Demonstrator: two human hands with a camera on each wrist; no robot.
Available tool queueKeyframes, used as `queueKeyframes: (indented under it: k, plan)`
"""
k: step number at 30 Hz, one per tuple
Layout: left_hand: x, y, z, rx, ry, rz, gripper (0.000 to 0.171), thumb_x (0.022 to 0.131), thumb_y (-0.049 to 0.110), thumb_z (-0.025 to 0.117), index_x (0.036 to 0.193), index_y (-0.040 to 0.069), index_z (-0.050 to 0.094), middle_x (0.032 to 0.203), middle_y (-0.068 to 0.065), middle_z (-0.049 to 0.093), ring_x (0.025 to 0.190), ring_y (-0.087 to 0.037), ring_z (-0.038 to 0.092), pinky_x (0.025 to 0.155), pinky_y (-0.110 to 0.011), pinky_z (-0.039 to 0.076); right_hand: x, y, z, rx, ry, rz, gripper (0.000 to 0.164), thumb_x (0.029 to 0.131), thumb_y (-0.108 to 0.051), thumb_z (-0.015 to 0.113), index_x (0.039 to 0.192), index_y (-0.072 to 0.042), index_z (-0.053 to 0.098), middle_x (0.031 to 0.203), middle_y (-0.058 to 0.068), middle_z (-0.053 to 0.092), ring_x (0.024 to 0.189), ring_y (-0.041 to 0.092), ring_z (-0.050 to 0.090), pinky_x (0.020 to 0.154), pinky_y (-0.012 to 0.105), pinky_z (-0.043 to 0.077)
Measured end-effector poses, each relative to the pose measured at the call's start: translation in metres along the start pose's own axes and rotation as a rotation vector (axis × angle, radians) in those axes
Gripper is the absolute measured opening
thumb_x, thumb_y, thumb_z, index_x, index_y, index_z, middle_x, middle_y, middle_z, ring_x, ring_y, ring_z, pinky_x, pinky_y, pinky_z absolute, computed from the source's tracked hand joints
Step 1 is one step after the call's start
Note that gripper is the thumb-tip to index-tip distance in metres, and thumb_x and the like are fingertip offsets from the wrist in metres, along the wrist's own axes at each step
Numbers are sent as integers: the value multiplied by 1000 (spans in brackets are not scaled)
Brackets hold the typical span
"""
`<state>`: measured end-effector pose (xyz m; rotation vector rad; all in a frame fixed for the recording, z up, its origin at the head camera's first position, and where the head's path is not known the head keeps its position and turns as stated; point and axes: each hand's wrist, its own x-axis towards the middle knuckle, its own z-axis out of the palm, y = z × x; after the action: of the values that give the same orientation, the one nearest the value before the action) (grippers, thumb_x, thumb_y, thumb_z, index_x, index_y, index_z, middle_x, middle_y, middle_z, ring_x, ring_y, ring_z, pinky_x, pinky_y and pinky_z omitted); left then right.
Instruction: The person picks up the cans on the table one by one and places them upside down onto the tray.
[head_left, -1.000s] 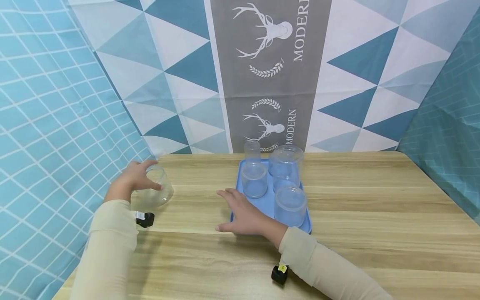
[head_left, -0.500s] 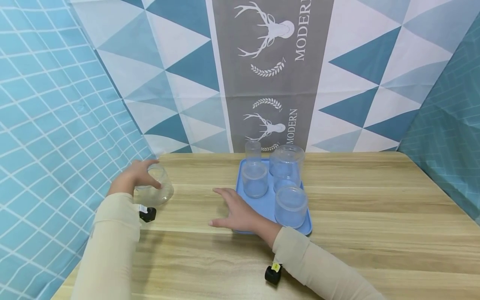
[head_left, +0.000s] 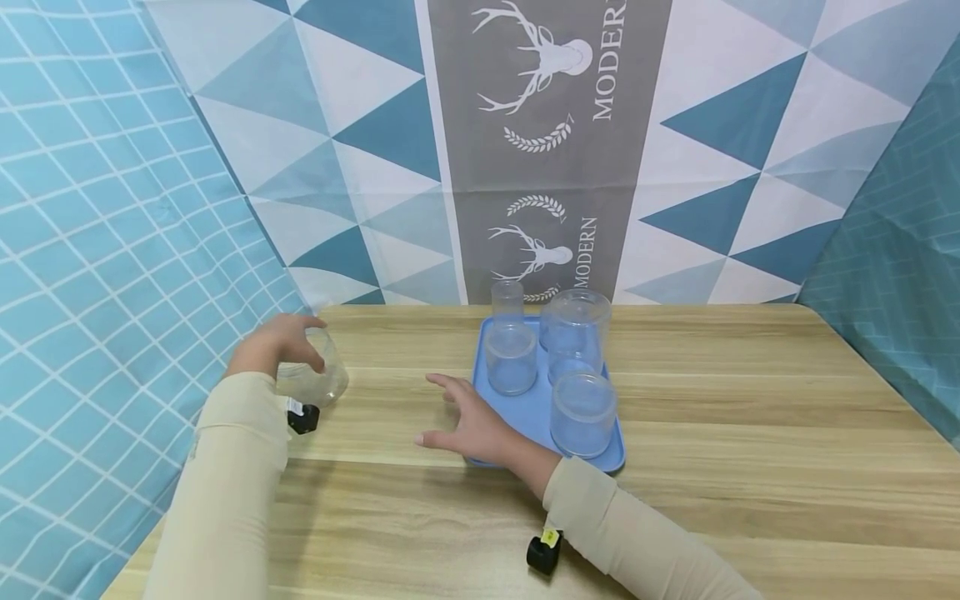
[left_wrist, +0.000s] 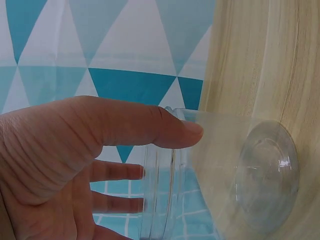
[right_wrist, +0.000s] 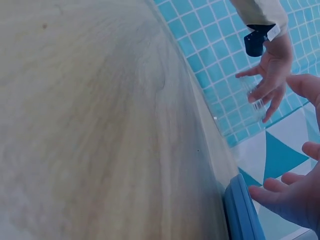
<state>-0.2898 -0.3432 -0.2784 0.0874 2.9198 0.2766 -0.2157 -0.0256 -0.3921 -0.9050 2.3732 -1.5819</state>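
Note:
At the left of the table my left hand [head_left: 283, 343] grips a clear, round jar [head_left: 330, 377] near its top. The left wrist view shows the thumb lying across the ridged rim, with the other fingertips at the rim's far side. The jar's base [left_wrist: 267, 177] is on or just above the wood; I cannot tell which. My right hand [head_left: 480, 421] holds nothing, its fingers and thumb spread apart. It is over the left front edge of a blue tray [head_left: 525, 410]. Several clear jars stand on that tray, among them a short one [head_left: 583, 417] at the front right.
A tall, wide clear jar [head_left: 577, 333] stands toward the tray's back right. Another short jar [head_left: 512, 360] is at the left, with a narrow one [head_left: 507, 300] behind it. A patterned cloth [head_left: 375, 167] hangs behind the wooden table [head_left: 750, 417], and a blue gridded cloth [head_left: 112, 250] borders the left.
My left hand has shifted slightly right and away from me, its thumb and fingers a little closer around the jar. My right hand has moved slightly left, staying spread.

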Motion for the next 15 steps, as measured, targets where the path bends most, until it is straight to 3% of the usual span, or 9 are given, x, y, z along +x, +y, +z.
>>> queueKeyframes:
  k: [7,15]
  plan:
    - [-2,4,-2,-3,-9,-2,85,71,22,81,142,-3,41,144,-38,31,128,-57,31,98,-68,38,0,1,1,292,1,81,78,86,-22,76,151,-22,34,155,8,28,135,34,39,98,42,49]
    - [-1,6,-2,5,-6,0,84,73,26,81,142,-2,42,145,-37,31,128,-56,31,97,-67,38,1,8,0,436,39,101,71,89,-22,72,150,-23,36,152,11,35,132,28,44,101,46,46]
